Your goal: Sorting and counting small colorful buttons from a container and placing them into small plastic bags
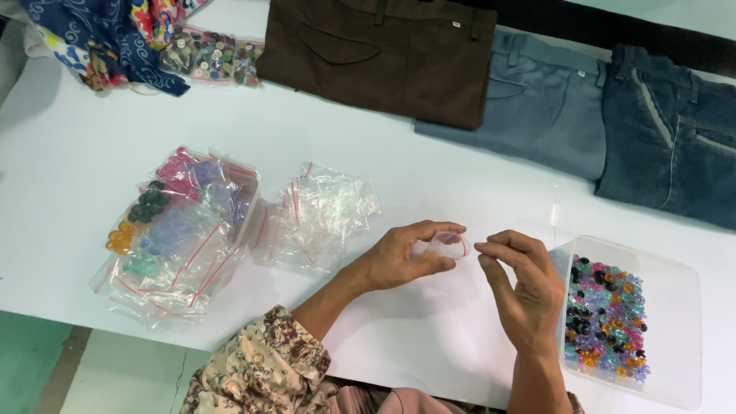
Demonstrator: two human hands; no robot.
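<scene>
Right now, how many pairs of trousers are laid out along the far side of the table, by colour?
Brown trousers: 1
Grey-blue trousers: 1
Dark blue denim trousers: 1
Total: 3

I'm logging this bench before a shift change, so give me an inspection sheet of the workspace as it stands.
Surface: white table, mostly bare in the middle.
Job's things: small clear zip bag with a red seal line, pinched in the left hand; right hand has its fingertips at the bag's mouth; clear tray of mixed coloured buttons beside the right hand.
Clutter: pile of empty zip bags; container of bagged sorted buttons; bag of mixed buttons.
Hands: both bare.
Cables: nothing seen.
Surroundings: brown trousers, grey trousers, denim trousers, patterned cloth.
</scene>
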